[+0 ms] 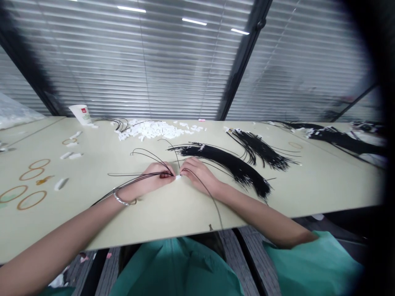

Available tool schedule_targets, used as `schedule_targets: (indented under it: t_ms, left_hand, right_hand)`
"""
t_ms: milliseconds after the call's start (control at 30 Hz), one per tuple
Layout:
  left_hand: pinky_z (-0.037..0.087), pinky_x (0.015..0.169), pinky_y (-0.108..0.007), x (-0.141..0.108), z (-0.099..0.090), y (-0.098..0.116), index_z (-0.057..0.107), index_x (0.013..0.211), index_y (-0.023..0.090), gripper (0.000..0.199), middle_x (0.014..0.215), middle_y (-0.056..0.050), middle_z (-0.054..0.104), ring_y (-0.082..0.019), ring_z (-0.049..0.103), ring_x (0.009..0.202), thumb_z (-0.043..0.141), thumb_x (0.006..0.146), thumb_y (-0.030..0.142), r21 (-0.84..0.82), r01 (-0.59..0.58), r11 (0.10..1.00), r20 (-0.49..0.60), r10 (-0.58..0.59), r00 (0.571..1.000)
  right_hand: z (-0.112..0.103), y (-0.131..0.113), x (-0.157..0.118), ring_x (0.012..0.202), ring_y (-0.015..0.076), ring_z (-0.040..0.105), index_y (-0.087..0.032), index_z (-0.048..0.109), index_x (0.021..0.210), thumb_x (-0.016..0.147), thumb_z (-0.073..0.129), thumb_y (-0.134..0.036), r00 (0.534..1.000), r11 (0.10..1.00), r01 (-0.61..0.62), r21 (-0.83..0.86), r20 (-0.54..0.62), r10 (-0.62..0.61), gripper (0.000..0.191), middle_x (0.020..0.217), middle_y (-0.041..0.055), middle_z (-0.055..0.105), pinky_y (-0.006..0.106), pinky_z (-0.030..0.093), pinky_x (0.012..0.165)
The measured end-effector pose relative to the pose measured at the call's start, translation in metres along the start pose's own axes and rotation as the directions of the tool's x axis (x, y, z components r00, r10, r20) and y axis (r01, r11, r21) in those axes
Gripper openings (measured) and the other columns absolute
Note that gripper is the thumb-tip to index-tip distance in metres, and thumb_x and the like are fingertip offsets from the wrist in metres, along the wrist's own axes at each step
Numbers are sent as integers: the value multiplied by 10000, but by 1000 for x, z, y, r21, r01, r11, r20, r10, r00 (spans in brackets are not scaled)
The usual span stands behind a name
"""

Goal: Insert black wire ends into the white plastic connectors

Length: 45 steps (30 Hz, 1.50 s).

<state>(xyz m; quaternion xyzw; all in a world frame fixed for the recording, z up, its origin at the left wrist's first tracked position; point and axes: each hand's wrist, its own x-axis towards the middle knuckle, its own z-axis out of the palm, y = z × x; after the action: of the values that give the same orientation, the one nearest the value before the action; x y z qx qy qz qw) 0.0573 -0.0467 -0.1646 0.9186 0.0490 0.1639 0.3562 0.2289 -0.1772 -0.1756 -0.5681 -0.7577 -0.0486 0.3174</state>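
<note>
We're prob. at the wire-seating step: fingers of our L hand (159,174) are pinched on wires (135,179), those of our R hand (199,174) on a lone wire (217,207), w/ the connector (178,177) b/w the tips. Next move likely calls for alignment & a gentle push. Wrists angle inward, low over the desk (148,224), fingertips nearly meeting; bundle (228,160) beyond R fingers.

The left hand (156,176) and right hand (199,174) partly hid the white plug (178,177) between them. The left edge cut off the plastic bag (15,111), print on the cup (80,114) was too small to read, and far-right wires (352,142) blurred.
</note>
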Motion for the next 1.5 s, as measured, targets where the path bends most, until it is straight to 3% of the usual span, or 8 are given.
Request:
schedule_targets:
  t_ms: [167, 400, 867, 1000, 1167, 1333, 1500]
  left_hand:
    - [467, 659, -147, 1, 0, 0, 666, 840, 137, 228, 859, -28, 632, -70, 581, 726, 547, 810, 329, -21, 6, 1000, -6, -6, 1000]
    - [465, 663, -155, 1, 1, 0, 666, 842, 133, 222, 851, -30, 631, -75, 578, 721, 553, 804, 320, -6, 4, 1000, -17, -5, 1000]
    - [460, 671, -157, 0, -2, 4, 660, 846, 152, 192, 864, -14, 624, -71, 569, 722, 550, 799, 302, 13, 74, 997, 6, -74, 997]
    - [457, 671, -159, 1, -2, 6, 661, 836, 140, 212, 853, -20, 626, -74, 570, 724, 550, 801, 317, 18, 72, 997, 5, -72, 997]
    - [455, 680, -157, 1, -2, 7, 665, 799, 131, 212, 872, -24, 630, -73, 573, 740, 544, 806, 305, 19, 40, 999, -5, -40, 999]
    - [453, 655, -161, 0, -3, 7, 662, 812, 128, 239, 859, -36, 626, -78, 569, 732, 533, 815, 329, -2, 24, 1000, -5, -24, 1000]
    - [442, 645, -159, 0, -3, 9, 659, 830, 133, 222, 822, -28, 620, -74, 561, 720, 528, 817, 312, -6, 29, 1000, 7, -29, 1000]
  right_hand:
    - [-1, -5, 0, 862, 167, 382, -92, 537, 836, 897, 449, -39, 999, 996, 35, -77, 40, -32, 120, 868, 62, 474, 272, 311, 794]
    - [-1, -4, 0, 861, 169, 363, -97, 528, 845, 893, 422, -46, 994, 987, 105, -125, 47, -100, 127, 872, 64, 460, 276, 299, 784]
    - [13, 1, -1, 853, 171, 380, -92, 512, 782, 819, 469, -17, 998, 989, 58, -140, 9, -57, 94, 818, 59, 479, 279, 287, 775]
    - [11, 2, -1, 844, 155, 415, -99, 561, 799, 850, 500, -40, 1000, 1000, 17, -7, -20, -18, 100, 813, 48, 499, 257, 313, 784]
    - [5, 3, -1, 799, 105, 467, -124, 596, 885, 851, 564, -55, 992, 968, -118, 221, -22, 126, 83, 840, 13, 528, 186, 345, 721]
    - [0, 0, 0, 756, 93, 478, -104, 587, 865, 909, 537, -139, 992, 948, -117, 294, -14, 127, 75, 822, 17, 540, 171, 347, 685]
    - [0, -1, 1, 726, 77, 484, -92, 597, 825, 879, 554, -78, 988, 943, -144, 300, -13, 155, 70, 788, 6, 545, 154, 338, 660]
